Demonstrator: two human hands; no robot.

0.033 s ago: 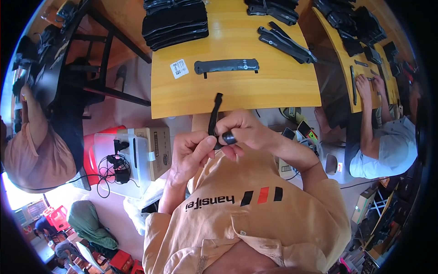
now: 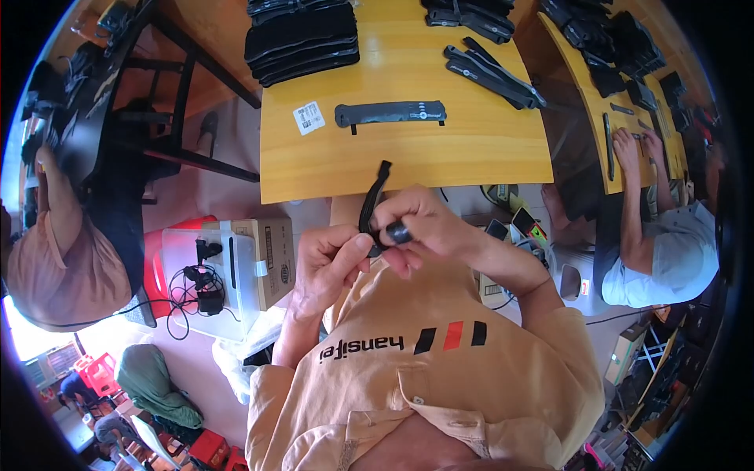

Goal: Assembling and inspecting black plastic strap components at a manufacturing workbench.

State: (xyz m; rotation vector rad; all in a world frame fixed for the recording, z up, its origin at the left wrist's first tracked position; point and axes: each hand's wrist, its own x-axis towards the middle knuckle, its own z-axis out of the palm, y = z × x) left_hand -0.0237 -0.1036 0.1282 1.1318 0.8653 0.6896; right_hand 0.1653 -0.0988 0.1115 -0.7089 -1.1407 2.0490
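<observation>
- Just below the frame's centre, the left hand (image 2: 330, 263) and right hand (image 2: 412, 224) meet in front of the person's chest, both closed on a black strap (image 2: 372, 200).
- Left fingers pinch the strap's lower end; the right fingers grip it beside a small dark cylinder (image 2: 399, 232).
- The strap's free end curves up to the near edge of the yellow table (image 2: 471, 149).
- On the table, upper centre, a flat black strip (image 2: 390, 113) lies beside a white label (image 2: 309, 117).
- Black stacks (image 2: 302, 35) sit at the top; more black pieces (image 2: 491, 71) lie upper right.
- At the right edge, another person's hands (image 2: 636, 145) rest on a second table.
</observation>
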